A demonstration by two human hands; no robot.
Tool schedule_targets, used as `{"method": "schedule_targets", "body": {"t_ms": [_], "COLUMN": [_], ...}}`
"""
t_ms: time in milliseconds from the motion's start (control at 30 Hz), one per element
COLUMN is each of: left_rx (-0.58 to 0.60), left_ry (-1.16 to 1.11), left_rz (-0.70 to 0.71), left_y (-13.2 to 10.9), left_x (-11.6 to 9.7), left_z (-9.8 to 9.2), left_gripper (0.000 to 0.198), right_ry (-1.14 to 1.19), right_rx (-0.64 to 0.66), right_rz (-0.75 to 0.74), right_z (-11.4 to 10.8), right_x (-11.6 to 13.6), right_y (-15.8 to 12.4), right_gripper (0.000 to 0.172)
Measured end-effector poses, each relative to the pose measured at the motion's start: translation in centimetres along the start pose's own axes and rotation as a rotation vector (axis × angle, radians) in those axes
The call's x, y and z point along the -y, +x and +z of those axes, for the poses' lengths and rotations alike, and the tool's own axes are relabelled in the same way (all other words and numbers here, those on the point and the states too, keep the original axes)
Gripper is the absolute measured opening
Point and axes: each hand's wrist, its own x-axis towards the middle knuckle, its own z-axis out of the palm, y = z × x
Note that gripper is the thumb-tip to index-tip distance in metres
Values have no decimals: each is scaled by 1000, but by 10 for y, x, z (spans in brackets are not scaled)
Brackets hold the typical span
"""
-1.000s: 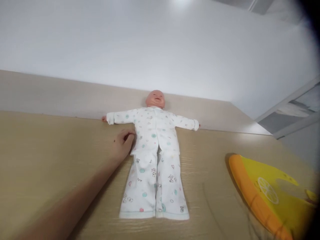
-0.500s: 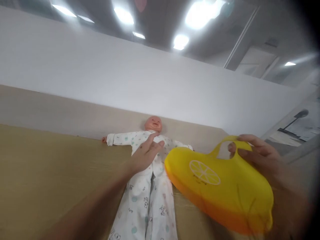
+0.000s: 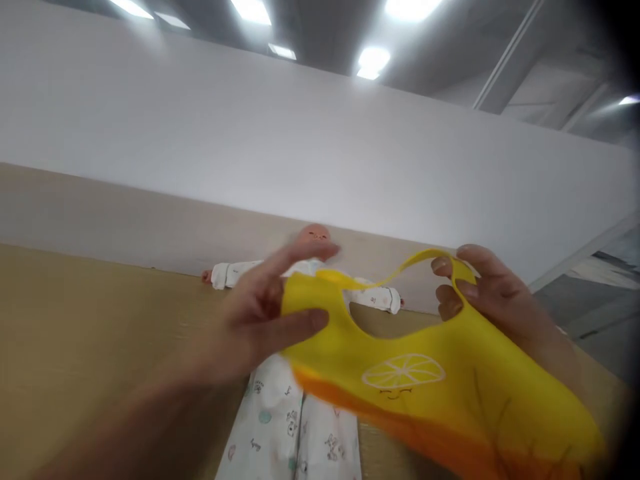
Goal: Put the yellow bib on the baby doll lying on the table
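Now gripping the yellow bib [image 3: 465, 380] at its left end with the left hand [image 3: 250, 320] too, open and free half a second ago; still pinching the neck strap [image 3: 423, 255] with the right hand [image 3: 505, 300]. Held above the desk [image 3: 100, 347], hiding much of the doll's [image 3: 265, 413] torso. Smooth, bendy-looking, rounded at the neck opening, shading to orange below.

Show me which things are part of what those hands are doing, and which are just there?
Part of it:
- yellow bib, held by the left hand and right hand
- probably the doll, lying partly hidden behind the bib and left hand

Just there:
- ceiling lights
- white wall
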Motion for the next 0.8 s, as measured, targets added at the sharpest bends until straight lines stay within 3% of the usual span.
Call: {"method": "schedule_targets", "body": {"t_ms": [167, 300, 467, 567, 633, 733, 800], "left_rx": [-287, -303, -257, -253, -250, -250, -214], "left_ry": [75, 42, -85, -139, -134, -116, -178], "left_rz": [149, 93, 58, 35, -12, -135, -207], "left_y": [-13, -10, -6, -1, 6, 21, 30], "left_x": [-22, -23, -22, -19, -15, -2, 10], "left_z": [0, -14, -26, -25, -28, -40, -49], "left_gripper": [3, 11, 16, 16, 19, 38, 39], "right_ry": [-111, -119, -222, -436, -464, -316, -258], "right_rx": [23, 180, 198, 260, 203, 8, -79], "right_rz": [-59, -78, -252, -243, -243, -237, -229], "right_z": [2, 14, 30, 31, 30, 30, 33], "right_x": [-20, -35, -35, -45, -55, -67, -70], "right_y": [7, 13, 3, 6, 15, 29, 36], "right_gripper": [22, 36, 67, 62, 52, 43, 41]}}
